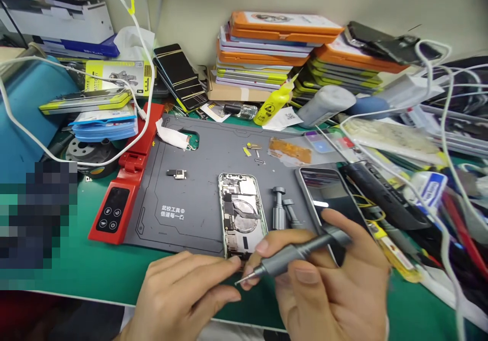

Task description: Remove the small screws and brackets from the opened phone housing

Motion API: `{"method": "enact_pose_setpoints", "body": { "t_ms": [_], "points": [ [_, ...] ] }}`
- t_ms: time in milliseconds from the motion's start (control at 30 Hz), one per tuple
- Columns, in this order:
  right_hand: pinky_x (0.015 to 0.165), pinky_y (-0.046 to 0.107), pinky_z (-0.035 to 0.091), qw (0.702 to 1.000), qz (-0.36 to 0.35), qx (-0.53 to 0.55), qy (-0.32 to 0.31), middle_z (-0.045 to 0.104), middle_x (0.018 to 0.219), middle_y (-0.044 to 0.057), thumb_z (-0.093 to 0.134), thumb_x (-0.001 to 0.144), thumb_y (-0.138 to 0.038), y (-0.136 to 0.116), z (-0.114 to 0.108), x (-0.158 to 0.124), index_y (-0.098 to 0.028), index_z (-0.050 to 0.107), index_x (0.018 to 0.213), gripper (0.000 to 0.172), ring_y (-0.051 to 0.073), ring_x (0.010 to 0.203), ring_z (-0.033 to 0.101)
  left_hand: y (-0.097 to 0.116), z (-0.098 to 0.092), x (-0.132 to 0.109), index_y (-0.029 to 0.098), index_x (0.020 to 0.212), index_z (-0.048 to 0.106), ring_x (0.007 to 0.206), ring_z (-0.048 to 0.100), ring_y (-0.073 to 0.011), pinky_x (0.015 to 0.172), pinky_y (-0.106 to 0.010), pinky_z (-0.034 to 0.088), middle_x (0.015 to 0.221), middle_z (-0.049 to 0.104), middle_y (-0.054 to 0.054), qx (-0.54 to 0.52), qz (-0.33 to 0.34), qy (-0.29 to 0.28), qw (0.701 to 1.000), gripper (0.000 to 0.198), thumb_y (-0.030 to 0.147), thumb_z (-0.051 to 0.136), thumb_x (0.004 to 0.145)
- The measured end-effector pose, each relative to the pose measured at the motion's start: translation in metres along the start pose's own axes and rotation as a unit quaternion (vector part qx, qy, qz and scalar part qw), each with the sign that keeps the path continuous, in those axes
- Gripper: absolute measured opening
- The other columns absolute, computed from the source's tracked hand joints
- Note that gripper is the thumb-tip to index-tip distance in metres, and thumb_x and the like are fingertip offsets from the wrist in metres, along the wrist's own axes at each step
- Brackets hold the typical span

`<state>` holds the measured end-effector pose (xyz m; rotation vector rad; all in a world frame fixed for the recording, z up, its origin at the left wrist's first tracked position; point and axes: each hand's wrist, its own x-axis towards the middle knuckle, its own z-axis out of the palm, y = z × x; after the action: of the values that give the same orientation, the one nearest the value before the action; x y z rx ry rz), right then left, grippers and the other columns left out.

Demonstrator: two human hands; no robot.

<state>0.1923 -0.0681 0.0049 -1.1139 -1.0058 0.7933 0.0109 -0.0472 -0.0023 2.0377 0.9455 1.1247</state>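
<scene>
An opened phone (pixel 244 216) lies on the grey work mat, its inner parts and round coil showing. My right hand (pixel 339 285) grips a grey screwdriver (pixel 285 257), whose thin tip points left below the phone's bottom edge. Beside that tip, my left hand (pixel 183 290) has its fingers stretched out and the thumb apart from the forefinger. The left fingertips are at the phone's lower end and partly hide it. Two more grey screwdrivers (pixel 279 206) rest right of the phone. Further right is a dark-screened phone (pixel 328 191), partly covered by my right hand.
The grey mat (pixel 198 143) has a red side bar (pixel 114 204) with buttons. A small metal part (pixel 177 174) and tiny pieces (pixel 259 161) lie on it. Orange boxes (pixel 282 26), a yellow bottle (pixel 276 99) and white cables (pixel 452 127) crowd the back and right.
</scene>
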Motion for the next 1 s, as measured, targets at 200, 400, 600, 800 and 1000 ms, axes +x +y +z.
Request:
{"method": "enact_pose_setpoints", "body": {
  "t_ms": [200,400,600,800,1000],
  "points": [
    [0.051,0.032,0.066,0.999,0.021,0.027,-0.038,0.081,0.098,0.001,0.066,0.114,-0.028,0.001,-0.002,-0.001,-0.04,0.054,0.153,0.043,0.02,0.069,0.078,0.001,-0.004,0.001,0.019,0.117,0.082,0.079,0.086,-0.0139,0.076,-0.02,0.066,0.102,0.091,-0.003,-0.047,0.005,-0.006,0.999,0.014,0.022,0.068,0.116],
    [0.052,0.027,0.066,0.999,0.01,0.042,-0.033,0.082,0.098,0.0,0.068,0.113,-0.029,-0.001,0.002,0.002,-0.04,0.058,0.15,0.04,0.018,0.069,0.079,0.003,-0.004,0.003,0.019,0.116,0.083,0.078,0.086,-0.0132,0.076,-0.019,0.066,0.105,0.092,-0.003,-0.054,0.002,-0.009,0.998,0.014,0.017,0.07,0.114],
    [0.054,0.028,0.067,0.999,0.013,0.042,-0.027,0.082,0.102,0.001,0.066,0.114,-0.025,0.0,0.0,0.001,-0.039,0.056,0.152,0.042,0.018,0.071,0.08,0.003,-0.005,0.003,0.019,0.121,0.084,0.081,0.087,-0.0142,0.074,-0.021,0.065,0.11,0.092,-0.004,-0.05,-0.002,-0.021,0.999,0.018,0.012,0.07,0.112],
    [0.048,0.021,0.062,0.998,0.013,0.062,-0.029,0.083,0.099,-0.001,0.068,0.114,-0.027,-0.001,0.003,0.004,-0.041,0.06,0.15,0.039,0.014,0.065,0.077,0.004,-0.007,0.005,0.019,0.122,0.083,0.079,0.086,-0.0119,0.073,-0.019,0.064,0.108,0.092,-0.003,-0.051,0.011,-0.02,0.998,0.018,0.02,0.065,0.117],
    [0.047,0.018,0.061,0.995,0.025,0.097,-0.03,0.085,0.101,-0.002,0.069,0.114,-0.028,-0.004,0.007,0.004,-0.043,0.065,0.148,0.038,0.009,0.055,0.071,0.004,-0.005,0.006,0.018,0.119,0.082,0.079,0.085,-0.0092,0.072,-0.017,0.062,0.106,0.092,-0.001,-0.047,0.014,-0.013,0.999,0.02,0.024,0.062,0.119]
  ]
}}
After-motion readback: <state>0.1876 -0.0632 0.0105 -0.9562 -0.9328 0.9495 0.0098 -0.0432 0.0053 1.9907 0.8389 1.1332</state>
